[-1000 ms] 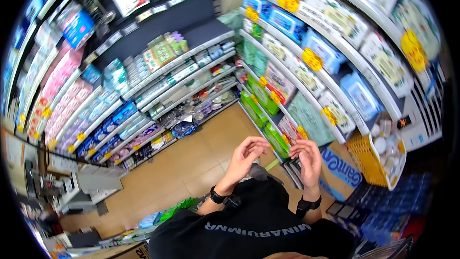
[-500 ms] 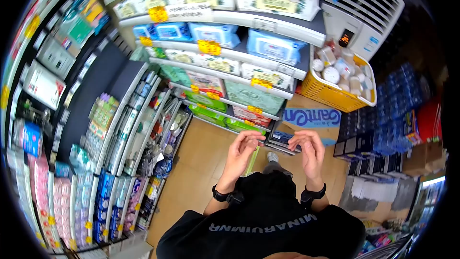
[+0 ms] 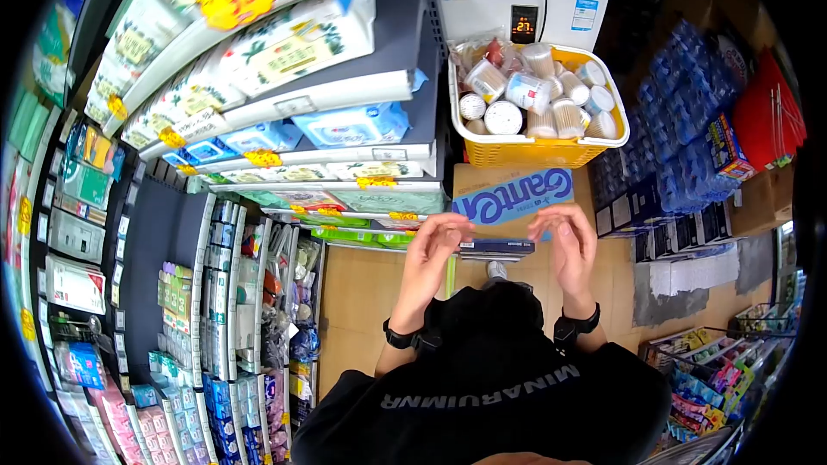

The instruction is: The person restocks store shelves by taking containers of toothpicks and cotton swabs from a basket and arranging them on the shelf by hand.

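Note:
My left hand (image 3: 433,260) is raised in front of my body, empty, its fingers loosely curved and apart. My right hand (image 3: 570,251) mirrors it at the same height, also empty, fingers bent and spread. A gap separates the two hands. Just beyond them stands a cardboard box (image 3: 493,179) with a blue printed label. A yellow basket (image 3: 532,153) with a white rim sits above that box, filled with round tubs (image 3: 568,118) that look like toothpicks or cotton swabs. Neither hand touches the basket or the box.
Shelves with wipe packs (image 3: 353,125) rise at front left. More shelving (image 3: 185,232) lines the left side. A white air-conditioning unit (image 3: 482,13) stands behind the basket. Blue-wrapped bottle packs (image 3: 689,133) are stacked at right, and a rack of small packets (image 3: 706,383) stands lower right.
My view has swung to the right, so the basket and cooling unit now lie straight ahead and the wipe shelves have shifted left. My hands keep nearly the same pose.

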Demonstrator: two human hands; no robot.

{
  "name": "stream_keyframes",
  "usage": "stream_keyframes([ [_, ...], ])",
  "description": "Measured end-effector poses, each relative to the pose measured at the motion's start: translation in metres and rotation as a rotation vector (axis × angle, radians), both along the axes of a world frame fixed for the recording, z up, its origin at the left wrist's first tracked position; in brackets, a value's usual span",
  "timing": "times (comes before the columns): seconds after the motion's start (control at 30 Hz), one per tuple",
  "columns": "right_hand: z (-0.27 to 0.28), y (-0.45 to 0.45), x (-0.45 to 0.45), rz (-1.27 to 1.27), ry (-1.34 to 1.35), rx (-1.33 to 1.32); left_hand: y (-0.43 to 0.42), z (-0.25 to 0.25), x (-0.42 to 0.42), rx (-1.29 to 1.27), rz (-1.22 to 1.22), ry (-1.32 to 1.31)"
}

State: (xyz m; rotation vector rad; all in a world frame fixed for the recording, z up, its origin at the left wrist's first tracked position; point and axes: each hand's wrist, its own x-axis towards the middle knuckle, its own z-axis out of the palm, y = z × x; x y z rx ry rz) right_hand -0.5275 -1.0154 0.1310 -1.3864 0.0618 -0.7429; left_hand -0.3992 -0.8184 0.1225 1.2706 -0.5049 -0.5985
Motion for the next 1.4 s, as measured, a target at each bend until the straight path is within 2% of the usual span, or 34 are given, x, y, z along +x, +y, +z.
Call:
stream_keyframes([
  [0.27,-0.013,-0.097,0.021,-0.032,-0.012,0.028,-0.106,0.007,0.030,0.038,-0.008,-0.115],
  [0.47,-0.018,-0.151,0.051,-0.025,0.079,0.040,-0.169,0.004,0.059,0.015,0.018,-0.203],
  [0.6,-0.018,-0.175,0.078,-0.029,0.194,0.043,-0.206,-0.001,0.082,0.162,0.069,-0.300],
  [0.67,-0.020,-0.185,0.090,-0.130,0.269,-0.240,-0.220,-0.003,0.090,0.250,0.183,-0.503],
  [0.73,-0.025,-0.194,0.101,-0.144,0.279,-0.296,-0.231,-0.010,0.100,0.255,0.207,-0.544],
  [0.8,-0.024,-0.197,0.109,-0.257,0.307,-0.493,-0.239,-0.015,0.106,0.304,0.256,-0.602],
  [1.03,-0.038,-0.205,0.137,-0.299,0.366,-0.655,-0.255,-0.028,0.118,0.388,0.284,-0.588],
  [1.1,-0.037,-0.203,0.140,-0.345,0.388,-0.795,-0.256,-0.030,0.119,0.408,0.288,-0.597],
  [1.4,-0.045,-0.207,0.151,-0.351,0.420,-0.888,-0.261,-0.021,0.112,0.364,0.289,-0.510],
])
